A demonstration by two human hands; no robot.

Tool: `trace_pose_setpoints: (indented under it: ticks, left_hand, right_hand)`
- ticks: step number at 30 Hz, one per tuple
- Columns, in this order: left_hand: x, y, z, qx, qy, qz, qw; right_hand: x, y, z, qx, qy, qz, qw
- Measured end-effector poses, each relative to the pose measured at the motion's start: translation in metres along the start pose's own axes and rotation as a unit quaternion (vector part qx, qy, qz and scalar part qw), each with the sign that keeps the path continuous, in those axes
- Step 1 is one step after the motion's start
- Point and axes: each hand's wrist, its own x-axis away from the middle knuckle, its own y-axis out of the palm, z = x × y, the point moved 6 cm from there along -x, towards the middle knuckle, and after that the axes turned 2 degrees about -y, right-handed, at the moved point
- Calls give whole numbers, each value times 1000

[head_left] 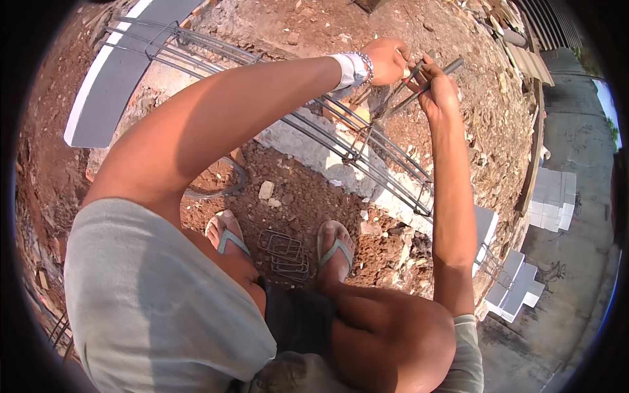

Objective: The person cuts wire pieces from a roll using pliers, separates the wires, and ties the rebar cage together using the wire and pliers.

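Beyond the steel rebar cage (350, 156), my two hands are close together at the upper middle. My right hand (438, 88) is closed around the dark handles of a metal hand tool (452, 66), which slants down towards the bars. My left hand (388, 62), with a white band and bracelet at the wrist, has its fingers bent together beside the tool; what they pinch is too small to make out. Thin wires run from near the hands down to the cage. The cage lies diagonally over a pale concrete strip (288, 139).
Several bent wire stirrups (286, 254) lie on the soil between my sandalled feet. A coil of wire (229, 183) is left of them. Grey-white blocks stand at upper left (108, 98) and right (552, 198). A paved strip (567, 275) runs down the right.
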Motion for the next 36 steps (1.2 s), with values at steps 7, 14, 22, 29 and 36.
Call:
trace_pose_setpoints:
  ticks: [7, 14, 22, 29, 36]
  left_hand:
    - [9, -4, 4, -104, 53, 7, 993]
    - [22, 23, -21, 14, -147, -226, 963]
    - [10, 75, -20, 195, -128, -249, 940]
    - [7, 86, -25, 219, -194, -196, 936]
    - [5, 96, -4, -212, 16, -70, 975]
  right_hand:
    - [-28, 0, 10, 9, 4, 120, 993]
    - [-16, 69, -12, -167, 61, -209, 962]
    - [-35, 46, -1, -296, 29, -257, 920]
    - [-36, 16, -8, -267, 24, -213, 940]
    - [-28, 20, -10, -403, 4, -341, 849]
